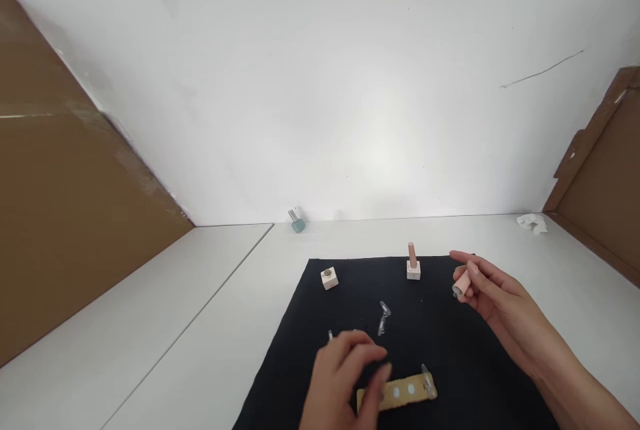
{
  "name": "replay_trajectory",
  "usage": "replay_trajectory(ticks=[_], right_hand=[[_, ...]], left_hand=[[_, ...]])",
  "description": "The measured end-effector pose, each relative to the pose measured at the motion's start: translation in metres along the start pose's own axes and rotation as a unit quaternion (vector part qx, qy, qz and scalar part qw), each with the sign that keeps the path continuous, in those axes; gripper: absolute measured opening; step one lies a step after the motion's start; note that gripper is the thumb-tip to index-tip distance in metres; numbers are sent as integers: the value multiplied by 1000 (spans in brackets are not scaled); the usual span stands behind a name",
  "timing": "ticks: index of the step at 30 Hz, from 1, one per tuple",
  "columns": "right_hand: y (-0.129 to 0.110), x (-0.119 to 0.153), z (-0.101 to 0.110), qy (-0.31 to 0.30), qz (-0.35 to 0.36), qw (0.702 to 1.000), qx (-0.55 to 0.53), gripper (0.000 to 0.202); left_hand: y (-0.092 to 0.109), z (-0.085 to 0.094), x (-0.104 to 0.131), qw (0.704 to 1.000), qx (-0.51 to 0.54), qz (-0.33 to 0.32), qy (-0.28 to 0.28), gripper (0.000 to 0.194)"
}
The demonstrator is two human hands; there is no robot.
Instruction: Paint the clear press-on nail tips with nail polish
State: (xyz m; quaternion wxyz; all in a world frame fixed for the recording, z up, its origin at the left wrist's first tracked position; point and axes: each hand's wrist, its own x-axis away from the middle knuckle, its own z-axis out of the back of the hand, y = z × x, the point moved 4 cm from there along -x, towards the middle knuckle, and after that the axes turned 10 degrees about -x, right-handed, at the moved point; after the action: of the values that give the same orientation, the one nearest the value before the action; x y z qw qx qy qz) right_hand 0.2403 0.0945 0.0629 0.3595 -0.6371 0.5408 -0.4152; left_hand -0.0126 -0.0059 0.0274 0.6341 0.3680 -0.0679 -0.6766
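Note:
My right hand (487, 293) has its fingers closed around a pink nail polish cap (463, 283), with the cap's open end facing down and left. Low in the middle, my left hand (343, 377) is over the left end of a tan strip (404, 393) with pale round dots. Its fingers are curved and slightly blurred, the thumb and index tips apart with nothing visible between them. A clear nail tip (428, 382) sits at the strip's right end. An uncapped white nail polish bottle (329, 281) and a pink-capped one (413, 269) stand on the black cloth.
Two clear pieces shaped like nail tips (384, 312) lie mid-cloth (370, 283). A teal nail polish bottle (297, 224) leans near the wall. White crumpled tissue (533, 222) lies at the back right. Brown cardboard panels (75, 203) flank the white table (190, 363).

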Motion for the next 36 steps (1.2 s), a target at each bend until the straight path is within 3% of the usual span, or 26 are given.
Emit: replay_trajectory(ticks=[3, 6, 8, 12, 14, 16, 19, 21, 23, 27, 29, 31, 33, 36], right_hand=[[0, 0, 1, 21, 1, 1000, -11, 60], [-1, -2, 4, 61, 19, 997, -42, 63], [-2, -4, 7, 85, 37, 993, -74, 64], [-2, -11, 11, 98, 52, 989, -100, 66], [1, -14, 13, 95, 51, 989, -99, 65], [3, -15, 13, 92, 49, 990, -96, 65], [5, -16, 12, 84, 42, 992, -86, 64], [6, -14, 10, 75, 33, 994, -75, 63], [7, -12, 7, 65, 23, 996, -62, 65], [13, -6, -1, 28, 19, 999, -12, 65], [17, -4, -4, 19, 25, 999, 18, 64], [22, -4, -5, 30, 25, 999, 23, 65], [26, -5, -4, 41, 11, 999, 1, 64], [27, -7, -4, 45, -11, 999, -26, 63]], left_hand=[[-7, 27, -36, 996, 8, 85, 13, 14], [-1, 31, -73, 989, 35, 129, -59, 19], [7, 18, -93, 980, 55, 138, -134, 22], [19, -22, -122, 968, 69, 126, -207, 40], [21, -40, -135, 964, 68, 125, -225, 47], [22, -53, -147, 963, 67, 126, -230, 41], [23, -55, -161, 965, 76, 126, -216, 30], [19, -41, -165, 971, 90, 123, -186, 35], [8, -14, -165, 978, 101, 125, -133, 39], [-41, 51, -150, 982, 68, 175, -2, 45], [-70, 65, -136, 978, 44, 202, 3, 45], [-92, 58, -123, 975, 34, 217, -43, 43], [-107, 41, -114, 972, 27, 219, -85, 34], [-112, 14, -111, 972, 11, 204, -115, 27]])
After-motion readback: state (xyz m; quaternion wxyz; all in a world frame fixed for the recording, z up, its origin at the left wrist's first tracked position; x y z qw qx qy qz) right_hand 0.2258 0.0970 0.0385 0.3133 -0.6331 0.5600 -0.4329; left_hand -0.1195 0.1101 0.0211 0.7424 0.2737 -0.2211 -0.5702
